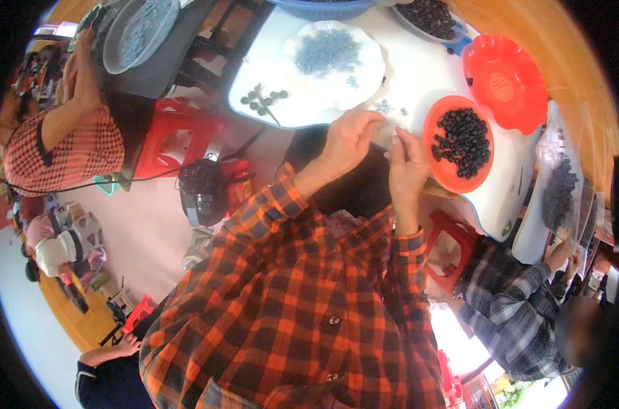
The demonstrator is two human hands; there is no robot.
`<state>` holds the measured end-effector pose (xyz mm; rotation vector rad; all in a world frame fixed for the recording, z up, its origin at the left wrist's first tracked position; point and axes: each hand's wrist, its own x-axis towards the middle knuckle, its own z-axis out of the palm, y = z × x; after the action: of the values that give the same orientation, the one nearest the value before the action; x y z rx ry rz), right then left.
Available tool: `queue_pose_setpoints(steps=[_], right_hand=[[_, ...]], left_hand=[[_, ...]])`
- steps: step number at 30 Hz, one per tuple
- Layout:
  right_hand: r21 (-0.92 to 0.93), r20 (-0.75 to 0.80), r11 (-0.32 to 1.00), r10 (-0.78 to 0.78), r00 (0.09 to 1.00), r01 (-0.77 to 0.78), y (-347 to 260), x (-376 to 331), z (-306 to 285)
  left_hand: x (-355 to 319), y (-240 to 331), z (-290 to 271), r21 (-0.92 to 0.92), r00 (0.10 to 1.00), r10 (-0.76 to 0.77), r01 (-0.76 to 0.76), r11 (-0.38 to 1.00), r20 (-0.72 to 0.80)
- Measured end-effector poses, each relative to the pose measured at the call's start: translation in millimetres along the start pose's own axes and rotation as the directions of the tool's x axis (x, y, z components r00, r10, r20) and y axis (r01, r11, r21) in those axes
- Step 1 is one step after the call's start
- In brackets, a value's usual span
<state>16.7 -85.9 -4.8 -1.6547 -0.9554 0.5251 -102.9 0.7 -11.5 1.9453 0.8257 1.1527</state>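
Observation:
Over the near edge of the white table (pixel 418 75), my left hand (pixel 349 142) has its thumb and fingertips pinched together. Close beside it, my right hand (pixel 407 162) is also closed in a pinch, fingertips pointing up. Whatever lies between the fingers is too small to make out. Just beyond the hands sit a few tiny clear pieces (pixel 384 107). To the right of my right hand stands an orange-red bowl (pixel 433 126) with many small black ring-like parts (pixel 463 142). A white scalloped plate (pixel 371 71) bears a heap of small bluish clear pieces (pixel 328 52).
Black round pieces (pixel 261 103) lie at the table's left edge. A red scalloped bowl (pixel 506 83) stands far right, near a container of dark parts (pixel 425 19). A blue basket (pixel 323 8) is at the back. People work on the left (pixel 70 143) and right (pixel 514 300); red stools (pixel 176 140) stand nearby.

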Motion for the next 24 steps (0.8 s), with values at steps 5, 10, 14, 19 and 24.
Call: queue_pose_setpoints(steps=[5,10,14,19,24], right_hand=[[0.04,-0.025,0.997,0.066,0.997,-0.065,2.7,-5.1,-2.0],[0.054,-0.01,0.999,-0.008,1.0,0.008,0.7,-22.2,-10.9],[0.022,0.161,0.997,0.067,0.985,-0.072,2.3,-33.7,-14.9],[-0.41,0.536,0.872,-0.007,0.844,0.268,25.9,-37.9,2.3],[-0.579,0.59,0.605,-0.153,0.793,0.547,54.9,-26.0,51.1]], left_hand=[[0.3,-1.2,-7.5,-0.03,0.994,-0.105,0.104,0.994,-0.018],[2.4,0.1,-13.6,-0.029,0.993,-0.112,0.111,0.993,-0.022],[4.6,1.6,-19.9,-0.075,0.981,-0.192,0.192,0.979,0.009],[6.6,4.7,-26.8,-0.133,0.964,-0.265,0.265,0.955,0.013],[1.7,5.8,-31.8,-0.173,0.951,-0.308,0.308,0.936,0.026]])
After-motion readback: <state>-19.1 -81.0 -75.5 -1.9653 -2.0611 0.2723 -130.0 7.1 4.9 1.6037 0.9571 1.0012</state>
